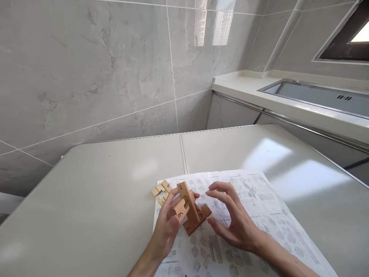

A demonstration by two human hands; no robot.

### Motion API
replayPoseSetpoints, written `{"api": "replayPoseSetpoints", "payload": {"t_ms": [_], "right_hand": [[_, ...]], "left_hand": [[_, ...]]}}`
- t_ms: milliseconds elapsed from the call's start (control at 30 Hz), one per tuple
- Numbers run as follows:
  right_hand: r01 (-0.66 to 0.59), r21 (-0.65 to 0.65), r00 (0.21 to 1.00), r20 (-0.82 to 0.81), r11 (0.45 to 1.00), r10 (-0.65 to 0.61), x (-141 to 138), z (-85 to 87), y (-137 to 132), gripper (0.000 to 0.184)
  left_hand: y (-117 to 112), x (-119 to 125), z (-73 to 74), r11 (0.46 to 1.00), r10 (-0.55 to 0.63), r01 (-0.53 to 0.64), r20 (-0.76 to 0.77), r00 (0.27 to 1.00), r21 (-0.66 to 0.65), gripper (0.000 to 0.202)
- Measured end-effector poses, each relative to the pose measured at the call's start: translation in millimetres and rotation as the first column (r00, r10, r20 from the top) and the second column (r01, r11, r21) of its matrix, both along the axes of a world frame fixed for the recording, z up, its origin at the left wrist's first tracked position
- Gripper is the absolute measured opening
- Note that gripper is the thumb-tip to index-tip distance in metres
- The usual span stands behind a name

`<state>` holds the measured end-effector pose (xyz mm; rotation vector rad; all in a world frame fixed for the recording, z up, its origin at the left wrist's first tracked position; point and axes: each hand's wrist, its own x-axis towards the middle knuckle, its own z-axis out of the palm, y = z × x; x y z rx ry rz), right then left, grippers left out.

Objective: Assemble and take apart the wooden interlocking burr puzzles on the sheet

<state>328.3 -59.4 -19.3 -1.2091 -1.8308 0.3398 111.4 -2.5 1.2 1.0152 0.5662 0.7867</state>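
My left hand (167, 225) is closed around notched wooden puzzle pieces that cross one another. The piece marked 2 (188, 202) slants through the middle, and the short piece marked 3 (181, 212) sits under my left thumb. Below them, the piece marked 1 (192, 226) lies crosswise, its far end pointing toward my right hand (235, 217). That hand is open, fingers curved and apart, with the thumb close to the end of piece 1; whether they touch I cannot tell. Behind my left hand, more notched wooden pieces (159, 189) lie together, partly hidden by the fingers.
A large printed sheet (259, 200) with small puzzle diagrams lies under both hands on the pale table (100, 200). Beyond the table stand a grey tiled wall (129, 69) and, on the right, a white counter (242, 82) with a glass-topped inset (311, 94).
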Motion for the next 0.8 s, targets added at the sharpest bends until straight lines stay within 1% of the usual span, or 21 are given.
{"api": "replayPoseSetpoints", "payload": {"t_ms": [33,100,200,300,400,500,567,600,667,733,800], "right_hand": [[-0.008,0.025,1.000,0.008,1.000,0.008,-3.3,2.1,-1.5,0.056],[-0.016,0.067,1.000,0.025,0.998,0.014,-11.4,4.2,-4.3,0.058],[-0.007,0.143,0.999,0.041,0.990,0.001,-21.9,2.8,-7.0,0.053],[0.036,0.201,0.997,0.065,0.979,-0.050,-24.7,-0.8,-8.1,0.045],[0.038,0.210,0.993,0.105,0.977,-0.061,-22.1,-4.7,-8.2,0.036],[0.003,0.189,0.994,0.104,0.982,-0.023,-20.2,-9.3,-7.5,0.031],[-0.009,0.165,0.998,0.061,0.986,-0.001,-20.6,-11.6,-6.8,0.029],[-0.010,0.149,1.000,0.025,0.989,0.007,-21.2,-12.1,-6.3,0.030],[-0.021,0.113,0.997,-0.072,0.993,0.029,-22.6,-11.3,-5.4,0.031],[-0.030,0.077,0.984,-0.172,0.997,0.043,-23.8,-9.2,-4.7,0.030],[0.000,0.033,0.970,-0.245,0.999,0.008,-24.1,-7.2,-4.6,0.025]], "left_hand": [[-1.7,1.3,0.4,0.999,0.006,-0.005,-0.030,1.000,0.032,0.087],[-6.1,3.5,-0.6,0.995,0.019,-0.012,-0.075,0.997,0.096,0.091],[-13.2,4.8,-6.0,0.986,0.029,-0.009,-0.119,0.992,0.167,0.094],[-17.4,3.5,-11.1,0.976,0.024,0.021,-0.201,0.979,0.218,0.096],[-19.0,3.0,-13.1,0.967,0.000,0.063,-0.249,0.969,0.246,0.093],[-20.1,4.3,-14.2,0.970,-0.031,0.080,-0.208,0.978,0.231,0.095],[-20.6,5.3,-14.4,0.973,-0.031,0.070,-0.178,0.984,0.219,0.097],[-20.7,5.7,-13.8,0.974,-0.025,0.064,-0.173,0.985,0.219,0.094],[-20.1,6.4,-10.6,0.976,-0.004,0.044,-0.187,0.982,0.212,0.082],[-19.0,7.4,-5.2,0.985,0.028,0.011,-0.225,0.974,0.173,0.068],[-17.5,8.9,0.9,0.993,0.060,-0.032,-0.258,0.964,0.112,0.058]]}}
